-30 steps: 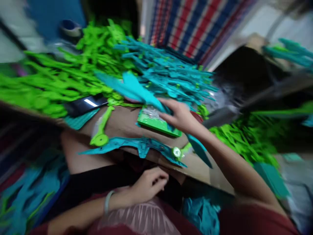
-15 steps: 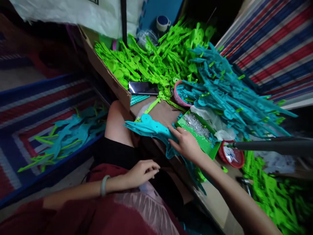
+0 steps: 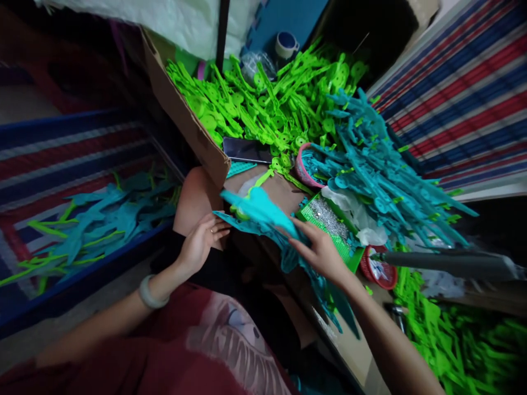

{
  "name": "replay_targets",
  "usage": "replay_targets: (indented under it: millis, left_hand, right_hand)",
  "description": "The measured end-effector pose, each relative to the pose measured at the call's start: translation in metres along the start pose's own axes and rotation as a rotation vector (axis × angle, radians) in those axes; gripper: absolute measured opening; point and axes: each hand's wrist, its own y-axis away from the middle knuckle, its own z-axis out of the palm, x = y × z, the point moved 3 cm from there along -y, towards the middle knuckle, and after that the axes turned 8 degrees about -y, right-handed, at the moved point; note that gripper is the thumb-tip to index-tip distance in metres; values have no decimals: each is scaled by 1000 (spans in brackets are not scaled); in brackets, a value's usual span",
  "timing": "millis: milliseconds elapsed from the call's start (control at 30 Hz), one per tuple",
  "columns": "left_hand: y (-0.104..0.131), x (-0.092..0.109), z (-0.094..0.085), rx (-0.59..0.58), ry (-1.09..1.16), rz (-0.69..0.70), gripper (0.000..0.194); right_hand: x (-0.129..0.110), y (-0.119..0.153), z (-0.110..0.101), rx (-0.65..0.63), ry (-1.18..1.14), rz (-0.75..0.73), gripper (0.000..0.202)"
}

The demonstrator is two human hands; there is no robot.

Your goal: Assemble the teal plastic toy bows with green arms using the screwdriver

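Note:
A teal plastic toy animal part (image 3: 263,211) with a pointed, split end hangs over the table's front edge, its upper half blurred by motion. My right hand (image 3: 321,252) grips it from the right, fingers laid along its upper side; the thumb is hidden. At the pointed end on the left is my left hand (image 3: 198,244), its fingers stretched out and apart, the fingertips at the lower piece's edge. More teal parts (image 3: 325,296) hang below my right hand. A green basket (image 3: 340,241) of small silvery pieces stands just beyond that hand.
Bright green plastic parts (image 3: 247,104) fill the back of the table, and teal parts (image 3: 382,159) lie heaped at the right. Nearby are a phone (image 3: 247,150), a pink bowl (image 3: 302,170), a red basket (image 3: 389,282) and a grey rod (image 3: 448,264). A cardboard flap (image 3: 185,115) borders the left.
My left hand has risen from my lap to the pointed end of the teal part. The part has tilted and its halves show more separation at the left; my right hand stays on it.

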Motion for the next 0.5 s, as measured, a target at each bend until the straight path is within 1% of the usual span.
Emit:
replay_targets:
  millis: [67,100,167,200,267,300,333,367,400,433,467,500]
  left_hand:
    - [-2,0,6,-13,-57,26,38]
    - [-3,-1,7,-13,-96,42,40]
    - [-7,0,5,21,-192,91,43]
    - [-9,2,1,59,-242,129,43]
    - [-12,12,-9,150,-335,229,46]
    - [-14,20,-13,164,-423,327,48]
    - [-15,29,-14,138,-551,463,51]
    - [-16,39,-11,64,-710,628,55]
    - [-16,46,-5,-51,-886,798,59]
    - [-16,51,3,-191,-1052,946,64]
    - [-18,53,11,-333,-1182,1040,69]
    - [-21,53,17,-452,-1258,1068,70]
  right_hand:
    - [9,1,-23,182,-126,97,47]
    - [14,3,-35,262,-153,147,48]
    - [21,8,-52,354,-135,211,49]
    - [23,10,-57,367,-101,217,49]
    - [24,15,-61,353,-24,199,47]
    - [24,17,-59,336,5,185,46]
    - [24,19,-56,316,22,173,46]
    - [24,20,-53,295,30,165,46]
    - [24,20,-49,280,32,159,46]
    - [25,19,-45,271,31,154,46]
    - [25,18,-42,265,30,150,45]
    - [26,17,-40,261,32,146,45]
